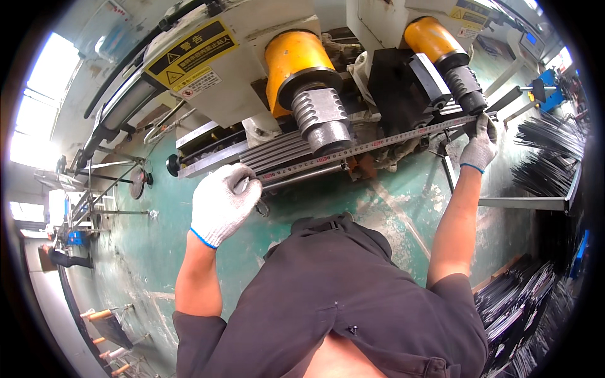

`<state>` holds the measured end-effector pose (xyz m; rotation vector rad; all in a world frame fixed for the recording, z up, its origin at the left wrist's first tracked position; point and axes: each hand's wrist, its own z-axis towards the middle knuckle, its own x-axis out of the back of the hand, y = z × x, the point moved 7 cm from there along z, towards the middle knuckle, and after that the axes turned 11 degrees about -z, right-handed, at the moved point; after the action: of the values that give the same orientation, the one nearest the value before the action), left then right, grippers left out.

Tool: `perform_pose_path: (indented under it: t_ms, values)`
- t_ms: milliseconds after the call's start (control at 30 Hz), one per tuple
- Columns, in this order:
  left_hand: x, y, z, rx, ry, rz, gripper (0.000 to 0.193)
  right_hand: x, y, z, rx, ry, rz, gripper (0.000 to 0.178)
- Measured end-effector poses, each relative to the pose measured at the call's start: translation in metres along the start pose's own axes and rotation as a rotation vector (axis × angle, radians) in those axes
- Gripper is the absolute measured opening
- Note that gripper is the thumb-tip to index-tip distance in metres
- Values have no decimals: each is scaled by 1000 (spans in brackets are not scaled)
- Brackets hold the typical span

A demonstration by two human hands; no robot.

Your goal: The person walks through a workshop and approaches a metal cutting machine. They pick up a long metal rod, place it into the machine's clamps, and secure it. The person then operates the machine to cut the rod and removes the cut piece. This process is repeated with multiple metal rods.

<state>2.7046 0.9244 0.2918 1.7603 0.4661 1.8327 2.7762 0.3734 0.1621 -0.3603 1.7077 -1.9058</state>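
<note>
One measuring tape (391, 138) stretched in front of two orange cylinders (290, 63) on pale machinery (234, 94). The gloved left hand (225, 203) pinched the tape's left end; the gloved right hand (480, 145) pinched it toward the right. The floor (170, 227) was worn green, with dark rods (549, 138) at right and bright windows (39, 107) at left.

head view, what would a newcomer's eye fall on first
Probably the two orange cylinders on the pale machine at the top. Next, the measuring tape running below them between the white-gloved left hand and right hand. Dark thin rods lie bundled along the right side.
</note>
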Motion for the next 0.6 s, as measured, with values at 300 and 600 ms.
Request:
perform_pose_path:
  t_ms: [300, 600]
  values:
    - [0, -7, -14, 7, 51, -113, 12, -9, -82, -35, 383, -43, -327, 21]
    - [8, -154, -81, 441, 331, -859, 12, -237, -256, -224, 772, -851, -256, 24]
